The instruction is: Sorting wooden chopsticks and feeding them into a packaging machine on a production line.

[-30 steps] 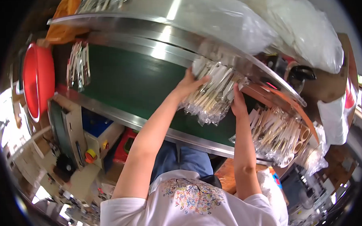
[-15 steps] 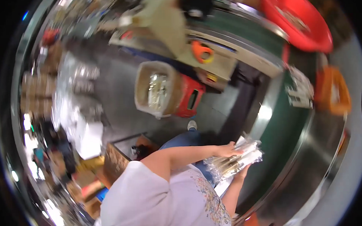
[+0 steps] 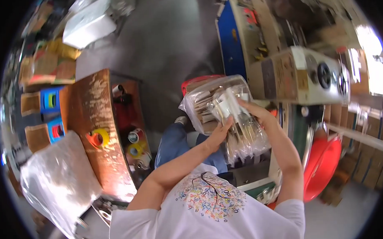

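Between my two hands is a bundle of clear plastic packets (image 3: 245, 136) holding long, thin beige and white pieces; I cannot make out their kind. My left hand (image 3: 221, 132) closes on the bundle's left side. At its upper right edge, my right hand (image 3: 255, 110) grips it, with the fingers partly over the plastic. Just beyond and under the bundle stands a box lined with a clear plastic bag (image 3: 186, 105). Similar packets (image 3: 203, 106) lie inside it, and the bundle hides part of its opening.
A worn wooden table (image 3: 101, 156) with tape rolls (image 3: 100, 138) stands at my left, beside a large clear plastic bag (image 3: 58, 177). To the right are a beige machine with black dials (image 3: 304, 75) and a red basin (image 3: 324, 167). A blue cabinet panel (image 3: 231, 40) stands ahead.
My body has turned to the right, away from the green-topped bench. The packets in my hands have moved from beside that bench to over the plastic-lined box.
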Available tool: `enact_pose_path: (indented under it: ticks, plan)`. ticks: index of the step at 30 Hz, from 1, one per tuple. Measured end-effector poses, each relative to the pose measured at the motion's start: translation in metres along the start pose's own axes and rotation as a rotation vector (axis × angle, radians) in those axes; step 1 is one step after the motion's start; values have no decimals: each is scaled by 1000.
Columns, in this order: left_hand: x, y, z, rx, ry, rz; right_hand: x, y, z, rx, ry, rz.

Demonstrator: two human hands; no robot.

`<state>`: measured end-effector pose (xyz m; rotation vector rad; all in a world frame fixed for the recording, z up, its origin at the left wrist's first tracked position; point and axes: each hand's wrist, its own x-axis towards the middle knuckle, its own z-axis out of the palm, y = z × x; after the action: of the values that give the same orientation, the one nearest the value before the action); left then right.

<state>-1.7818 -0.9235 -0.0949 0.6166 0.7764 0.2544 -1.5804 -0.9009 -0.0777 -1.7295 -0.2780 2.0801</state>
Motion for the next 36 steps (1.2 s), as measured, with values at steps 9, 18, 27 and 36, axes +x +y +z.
enact_pose_path:
  ticks: [9,18,27,36]
  plan:
    - [85,-84,-7,-1070,778,9,171,-57,111,-1647,-493,45]
    - [20,-15,-53,1656,633,420,83,-19,42,-1768,124,-897]
    - [111,-51,-139,2164,417,82,158,24,28,-2050,229,-660]
    - [12,87,-152,956,-389,402,120,-5,69,-1964,205,-150]
